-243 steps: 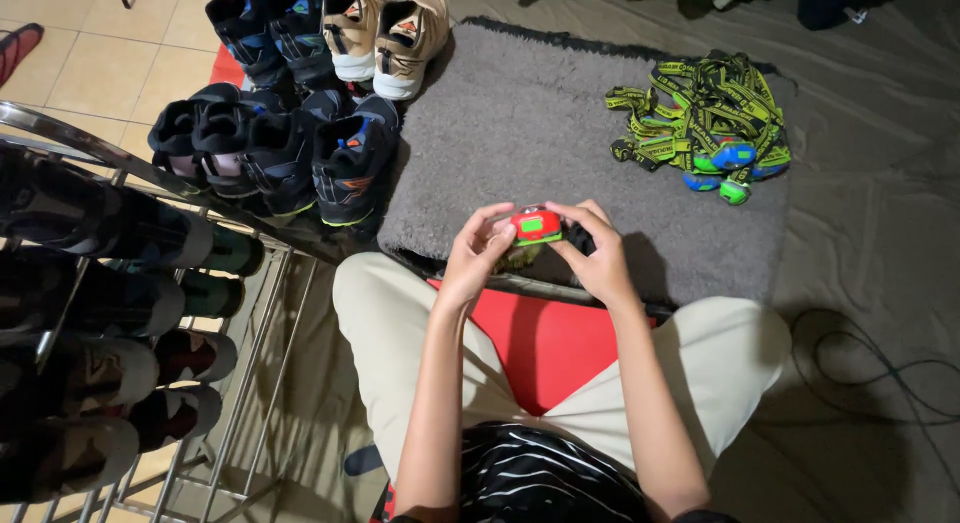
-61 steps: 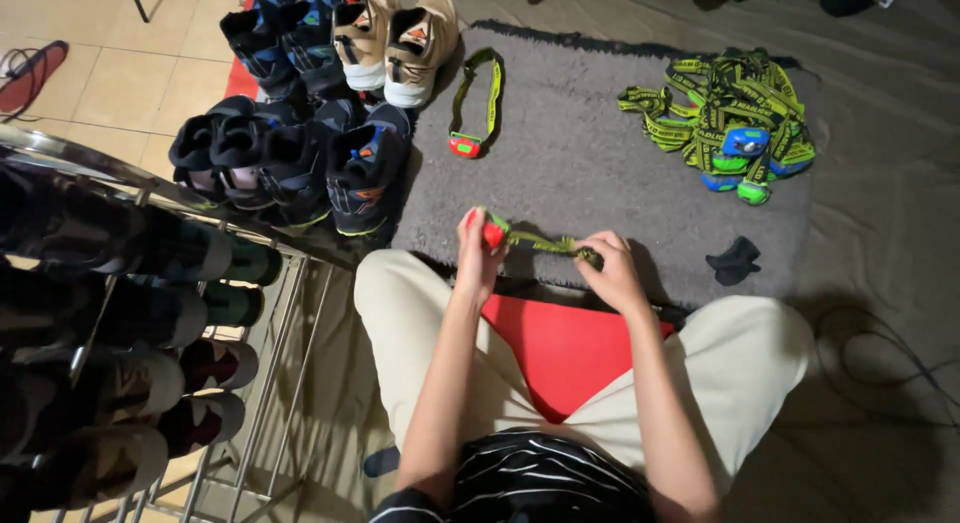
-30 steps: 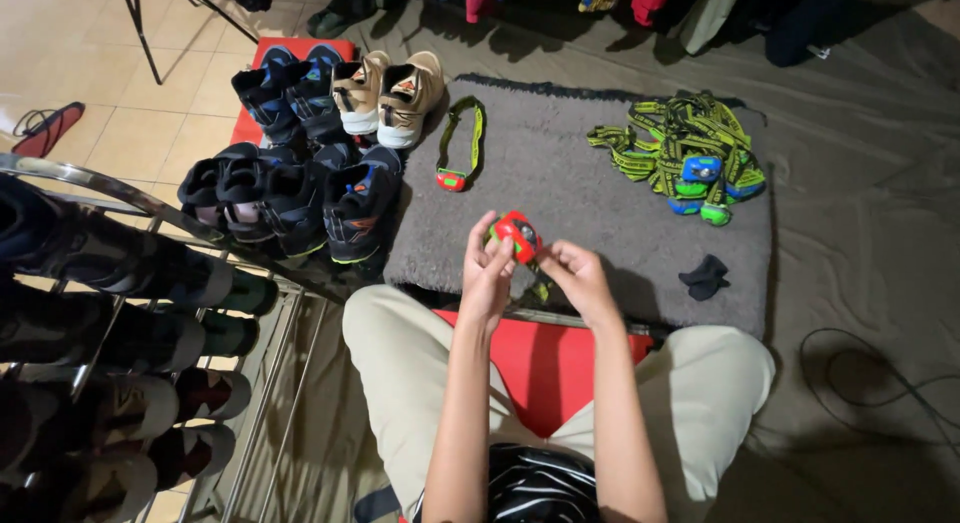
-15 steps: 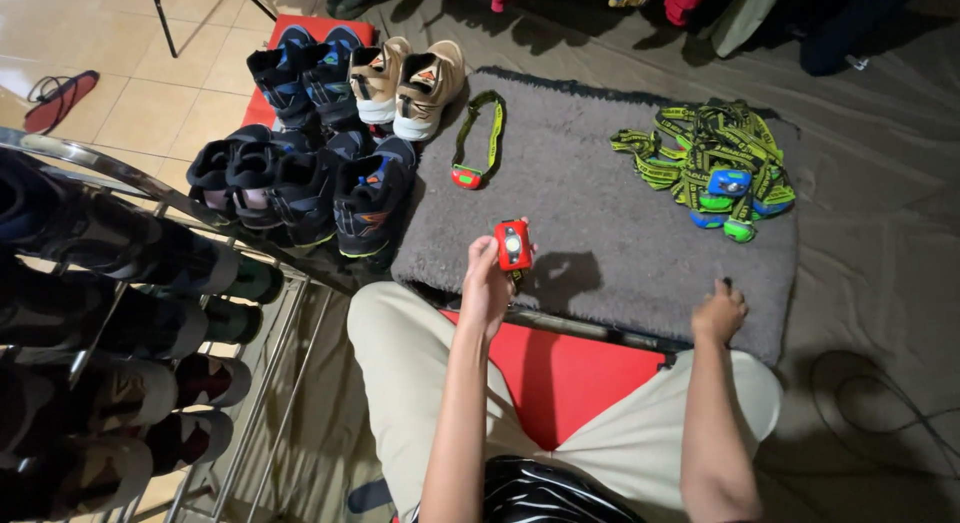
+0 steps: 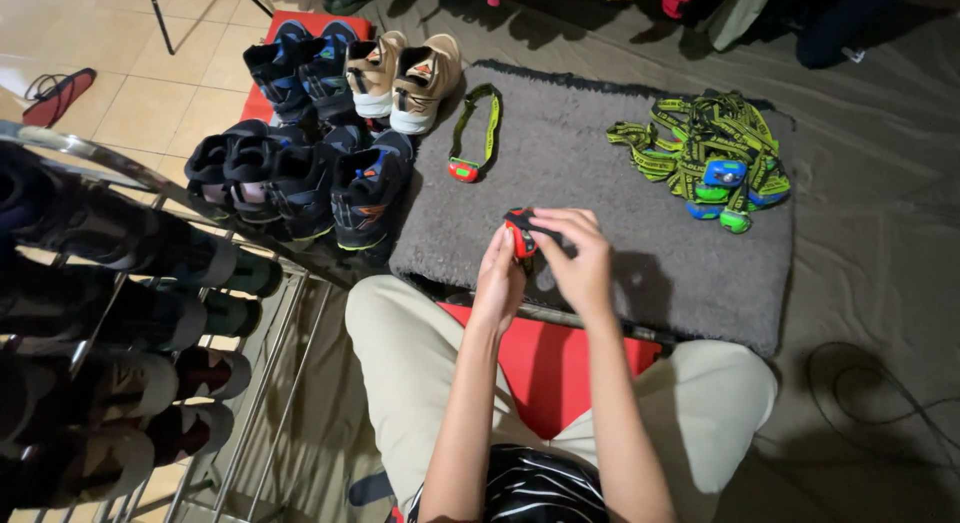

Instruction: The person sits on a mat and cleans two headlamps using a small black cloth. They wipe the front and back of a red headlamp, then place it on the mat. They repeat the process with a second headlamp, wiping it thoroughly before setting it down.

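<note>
Small red headlamp held in both hands above a grey mat.

We hold one red headlamp (image 5: 519,233) over the near edge of the grey mat (image 5: 640,243): left hand (image 5: 497,283) closed around its underside, right hand (image 5: 578,258) pinching its top with curled fingers. Also on the mat: one headlamp with a green strap (image 5: 472,143), laid out flat, far left; one heap of green-strapped headlamps (image 5: 715,158), far right, well apart from the hands. Beside the mat, left: pairs of shoes (image 5: 330,123). Near left: metal shoe rack (image 5: 130,313), filled.
</note>
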